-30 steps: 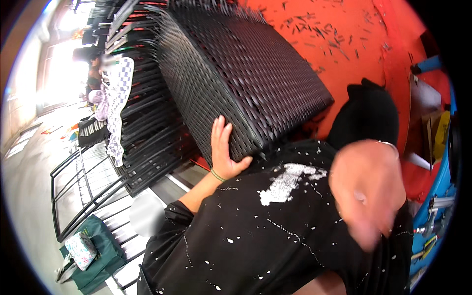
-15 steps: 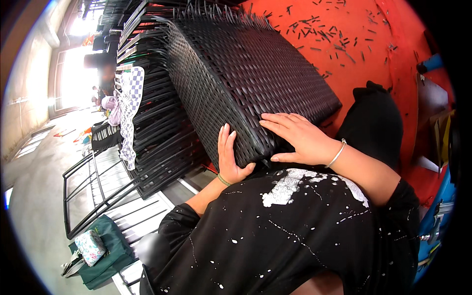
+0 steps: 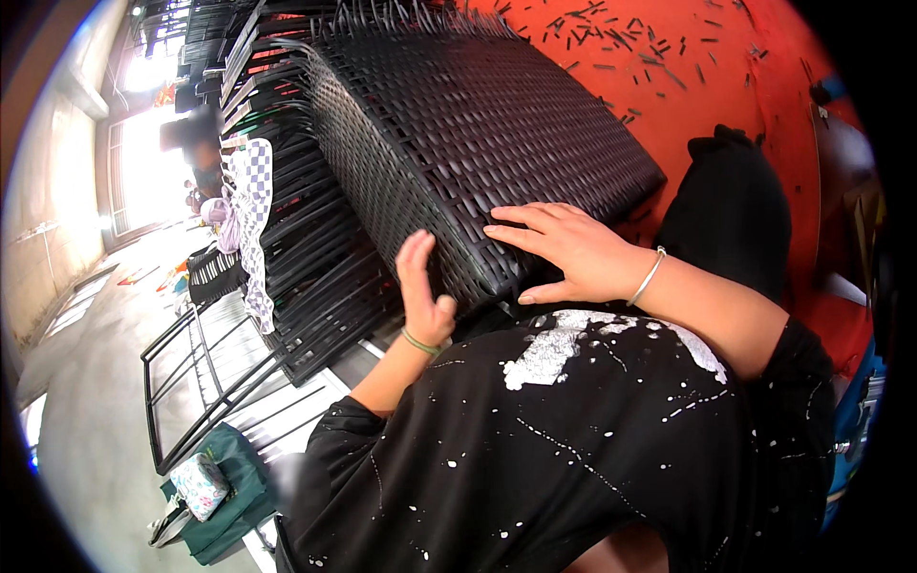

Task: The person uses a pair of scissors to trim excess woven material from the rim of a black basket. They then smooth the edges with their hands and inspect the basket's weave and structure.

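Observation:
A large black woven basket (image 3: 478, 124) lies tilted in front of me, with loose strand ends sticking out along its far edge. Across its near corner my right hand (image 3: 578, 253) rests flat, fingers spread and thumb apart. My left hand (image 3: 425, 298) is beside the basket's left wall, slightly blurred. Its fingers are stretched up and the thumb stands off; nothing shows in it. Whether the left fingers touch the weave I cannot tell.
Stacked black frames (image 3: 306, 239) stand close on the left, with a checkered cloth (image 3: 256, 220) over them. A dark green bag (image 3: 234, 487) and a floral pouch (image 3: 199, 485) are at lower left. Short black offcuts (image 3: 650, 59) litter the red floor covering (image 3: 592, 86). My black-clad knee (image 3: 731, 220) is at right.
My left hand has come away from the basket's near corner, leftward, with its thumb drawn in. The right hand has shifted slightly left and up, still flat on the weave.

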The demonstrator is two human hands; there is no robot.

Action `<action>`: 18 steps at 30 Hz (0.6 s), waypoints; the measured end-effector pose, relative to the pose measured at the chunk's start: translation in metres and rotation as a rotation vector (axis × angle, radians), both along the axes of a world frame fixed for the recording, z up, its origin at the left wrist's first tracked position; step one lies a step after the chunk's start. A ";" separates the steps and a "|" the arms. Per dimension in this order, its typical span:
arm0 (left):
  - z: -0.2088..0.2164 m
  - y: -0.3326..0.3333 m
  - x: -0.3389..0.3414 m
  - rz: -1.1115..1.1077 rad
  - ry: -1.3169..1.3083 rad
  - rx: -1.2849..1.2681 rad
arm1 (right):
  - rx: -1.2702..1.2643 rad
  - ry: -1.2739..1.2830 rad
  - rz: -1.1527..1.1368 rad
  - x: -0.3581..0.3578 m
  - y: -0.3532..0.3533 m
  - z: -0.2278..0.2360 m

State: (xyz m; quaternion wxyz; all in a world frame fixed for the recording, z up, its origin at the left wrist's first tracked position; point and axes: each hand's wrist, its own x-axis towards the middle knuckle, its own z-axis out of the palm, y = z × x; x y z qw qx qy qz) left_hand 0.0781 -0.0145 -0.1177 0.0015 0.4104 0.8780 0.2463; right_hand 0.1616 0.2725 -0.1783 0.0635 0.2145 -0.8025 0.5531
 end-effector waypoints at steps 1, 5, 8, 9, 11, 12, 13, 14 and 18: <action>0.008 0.005 -0.011 -0.004 -0.004 0.013 | -0.011 0.003 0.015 0.000 -0.001 -0.002; 0.033 0.044 -0.054 -0.053 0.169 -0.017 | 0.003 -0.002 0.055 -0.004 0.002 -0.006; 0.041 0.067 -0.078 -0.140 0.226 -0.123 | -0.003 0.007 0.084 -0.006 0.003 -0.010; 0.041 0.070 -0.084 -0.161 0.233 -0.180 | -0.005 0.006 0.096 -0.006 0.004 -0.011; 0.041 0.073 -0.096 -0.206 0.245 -0.293 | 0.010 0.002 0.111 -0.007 0.006 -0.011; 0.038 0.074 -0.098 -0.205 0.249 -0.314 | 0.018 0.000 0.120 -0.007 0.006 -0.011; 0.033 0.073 -0.100 -0.206 0.237 -0.289 | 0.020 0.003 0.123 -0.007 0.006 -0.012; 0.027 0.071 -0.102 -0.206 0.224 -0.265 | 0.022 0.006 0.127 -0.008 0.007 -0.013; 0.011 0.074 -0.100 -0.193 0.226 -0.111 | 0.024 -0.008 0.128 -0.009 0.006 -0.016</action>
